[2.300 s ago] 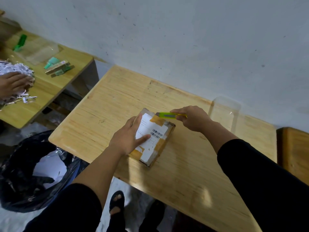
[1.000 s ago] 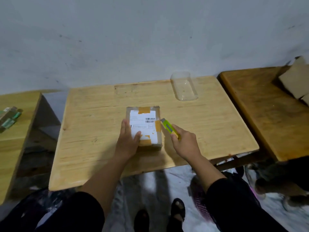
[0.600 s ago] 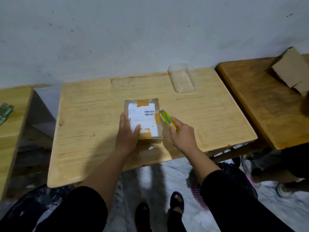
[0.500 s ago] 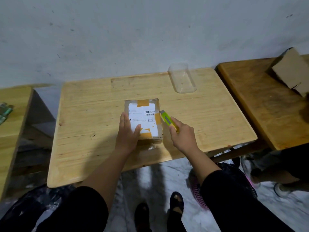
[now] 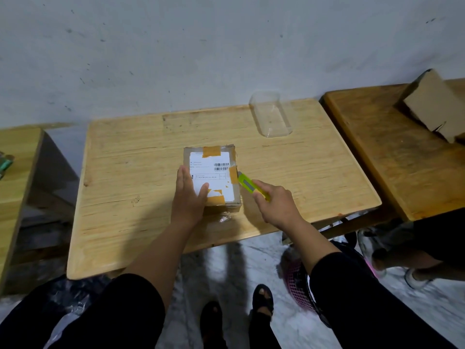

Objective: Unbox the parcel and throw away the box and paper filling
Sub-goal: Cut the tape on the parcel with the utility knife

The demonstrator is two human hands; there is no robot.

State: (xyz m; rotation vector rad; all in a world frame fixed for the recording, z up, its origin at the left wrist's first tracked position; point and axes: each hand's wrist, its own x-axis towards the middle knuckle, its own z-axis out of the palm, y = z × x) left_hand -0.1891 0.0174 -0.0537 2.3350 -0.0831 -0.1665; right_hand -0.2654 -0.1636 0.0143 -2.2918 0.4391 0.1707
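A taped parcel (image 5: 211,176) lies mid-tabletop (image 5: 141,152). The left hand (image 5: 189,197) presses flat on its 7 o'clock corner, fingers spread, gripping nothing. At 3 o'clock, the right hand (image 5: 276,205) has its fingers closed around a yellow-green cutter (image 5: 250,185), tip touching the parcel's edge.

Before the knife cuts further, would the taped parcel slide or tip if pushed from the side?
The parcel probably slides rather than tips: it lies flat and low on the smooth wooden table. The left hand pressing on top likely stops that. Its cardboard looks fairly stiff.
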